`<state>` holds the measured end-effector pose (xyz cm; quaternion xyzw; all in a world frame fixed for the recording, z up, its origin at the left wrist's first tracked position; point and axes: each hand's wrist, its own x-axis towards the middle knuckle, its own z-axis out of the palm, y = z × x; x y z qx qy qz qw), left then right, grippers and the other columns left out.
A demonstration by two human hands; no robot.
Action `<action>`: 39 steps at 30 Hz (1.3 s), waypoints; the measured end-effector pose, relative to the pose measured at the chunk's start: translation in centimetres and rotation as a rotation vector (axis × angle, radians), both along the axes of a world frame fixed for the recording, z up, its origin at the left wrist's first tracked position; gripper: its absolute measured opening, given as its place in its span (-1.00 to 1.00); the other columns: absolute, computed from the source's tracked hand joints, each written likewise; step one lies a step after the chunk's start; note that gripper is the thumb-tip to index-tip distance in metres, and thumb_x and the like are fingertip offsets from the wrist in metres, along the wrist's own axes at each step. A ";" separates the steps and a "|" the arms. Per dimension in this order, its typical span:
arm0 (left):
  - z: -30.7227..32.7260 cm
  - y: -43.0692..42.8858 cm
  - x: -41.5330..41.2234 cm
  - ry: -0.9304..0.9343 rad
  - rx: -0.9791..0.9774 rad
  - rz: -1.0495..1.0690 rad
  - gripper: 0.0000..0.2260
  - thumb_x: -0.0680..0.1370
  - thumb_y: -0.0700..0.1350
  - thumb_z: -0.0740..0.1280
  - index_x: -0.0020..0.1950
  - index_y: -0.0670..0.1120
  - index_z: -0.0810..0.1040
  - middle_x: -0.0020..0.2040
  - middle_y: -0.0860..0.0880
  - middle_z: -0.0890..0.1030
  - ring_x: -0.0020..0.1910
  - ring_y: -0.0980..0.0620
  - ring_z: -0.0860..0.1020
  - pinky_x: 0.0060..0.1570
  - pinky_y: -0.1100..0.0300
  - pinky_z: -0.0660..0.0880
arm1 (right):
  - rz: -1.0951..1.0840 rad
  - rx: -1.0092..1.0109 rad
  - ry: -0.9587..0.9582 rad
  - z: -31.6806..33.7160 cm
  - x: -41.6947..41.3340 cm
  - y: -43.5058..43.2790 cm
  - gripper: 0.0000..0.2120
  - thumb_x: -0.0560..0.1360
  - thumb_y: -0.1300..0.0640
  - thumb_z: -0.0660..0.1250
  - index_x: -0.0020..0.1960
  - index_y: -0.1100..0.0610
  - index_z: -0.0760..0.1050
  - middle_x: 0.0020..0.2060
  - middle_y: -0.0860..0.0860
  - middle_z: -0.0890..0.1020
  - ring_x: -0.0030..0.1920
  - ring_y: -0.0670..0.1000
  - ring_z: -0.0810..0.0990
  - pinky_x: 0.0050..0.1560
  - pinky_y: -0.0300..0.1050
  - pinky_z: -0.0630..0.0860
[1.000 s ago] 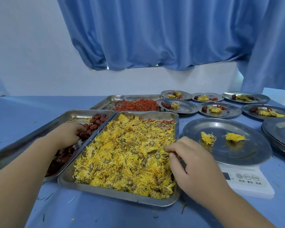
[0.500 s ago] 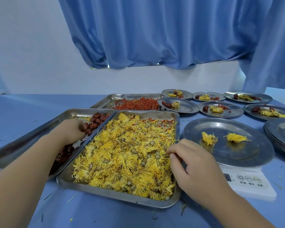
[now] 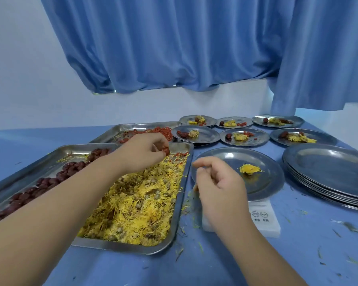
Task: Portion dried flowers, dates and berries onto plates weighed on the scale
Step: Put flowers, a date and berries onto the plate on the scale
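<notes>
My left hand (image 3: 143, 151) hovers over the far end of the tray of yellow dried flowers (image 3: 136, 203) and pinches a dark red date (image 3: 166, 150) at its fingertips. My right hand (image 3: 219, 190) is blurred, fingers curled, over the left rim of the steel plate (image 3: 232, 159) that sits on the white scale (image 3: 265, 221). Whether it holds anything is unclear. One yellow flower (image 3: 249, 169) lies on that plate. To the left stands the tray of dates (image 3: 50, 178), and the tray of red berries (image 3: 153, 131) is behind.
Several filled small plates (image 3: 244, 137) stand in two rows at the back right. A stack of empty steel plates (image 3: 329, 172) sits at the right. Petal scraps litter the blue tablecloth (image 3: 298, 254). A blue curtain hangs behind.
My left hand lifted out of the date tray with a date and moved right over the flower tray. My right hand left the flowers and moved right to the plate's edge.
</notes>
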<state>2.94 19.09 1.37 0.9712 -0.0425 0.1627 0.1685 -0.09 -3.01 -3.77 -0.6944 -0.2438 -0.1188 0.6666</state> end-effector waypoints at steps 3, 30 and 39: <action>-0.4 -4.8 2.0 0.053 0.071 -0.109 -0.88 0.54 -0.01 0.34 0.06 0.11 0.57 -0.07 0.16 0.59 -0.13 0.27 0.51 -0.21 0.33 0.36 | -0.029 0.244 0.195 1.1 1.0 -1.5 -0.70 0.52 0.27 0.20 -0.20 -0.09 0.56 -0.51 0.00 0.52 -0.51 -0.05 0.39 -0.53 -0.23 0.33; 1.3 2.0 9.2 -0.019 -0.041 0.244 -0.85 0.54 -0.14 0.28 -0.08 0.07 0.62 -0.08 0.10 0.63 -0.18 0.18 0.53 -0.30 0.27 0.39 | -0.022 0.023 0.283 6.0 11.4 -4.6 -0.82 0.49 0.21 0.22 -0.15 0.01 0.56 -0.52 -0.04 0.57 -0.51 -0.06 0.46 -0.49 -0.18 0.39; -0.2 10.3 14.2 0.165 0.055 0.448 -0.72 0.55 -0.15 0.25 0.23 -0.04 0.58 0.23 -0.08 0.58 0.17 -0.04 0.50 0.06 0.18 0.34 | 0.092 -0.678 0.000 5.1 17.9 -1.8 -0.88 0.47 0.05 0.25 -0.16 -0.09 0.55 -0.32 -0.11 0.67 -0.42 -0.16 0.62 -0.39 -0.20 0.51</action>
